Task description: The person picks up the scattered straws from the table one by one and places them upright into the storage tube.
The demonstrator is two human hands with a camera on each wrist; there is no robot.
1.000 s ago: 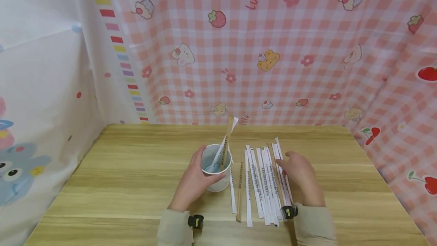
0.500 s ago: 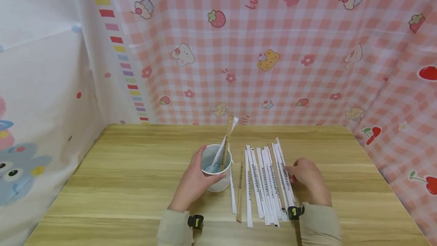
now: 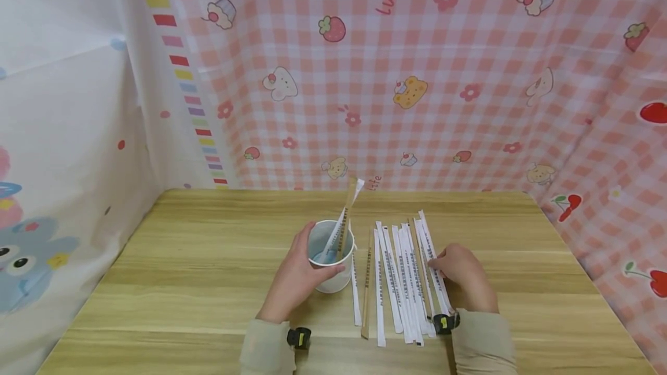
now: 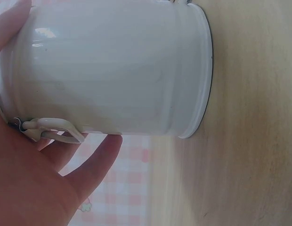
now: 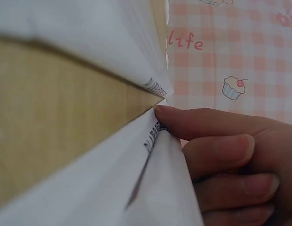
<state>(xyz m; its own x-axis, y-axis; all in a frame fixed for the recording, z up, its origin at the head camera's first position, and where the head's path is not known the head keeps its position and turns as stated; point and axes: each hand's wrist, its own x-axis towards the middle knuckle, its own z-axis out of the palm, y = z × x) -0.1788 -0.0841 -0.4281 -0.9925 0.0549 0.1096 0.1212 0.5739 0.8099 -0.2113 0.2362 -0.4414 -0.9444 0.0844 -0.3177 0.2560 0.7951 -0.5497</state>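
Note:
My left hand (image 3: 294, 275) grips a small white metal bucket (image 4: 99, 70), thumb on the near side and fingers round the far side. Tilted inside the bucket, white and brown paper-wrapped straws (image 3: 345, 224) stick up past its rim. To the right, several wrapped straws (image 3: 403, 282) lie side by side on the table, most white and some brown. My right hand (image 3: 466, 274) is at the right edge of this row, a fingertip touching the rightmost white straws (image 3: 436, 265). In the right wrist view its other fingers are curled; whether it pinches a straw is hidden.
The wooden table (image 3: 198, 282) ends at the back against a pink checked cloth (image 3: 365, 62). A white printed cloth (image 3: 62, 132) hangs on the left. A small loop handle (image 4: 56, 129) juts from the bucket's side.
My right hand has drawn back from over the straws to their right side, then shifted slightly left against them. The rightmost straws have shifted a little. My left hand and the bucket stay put.

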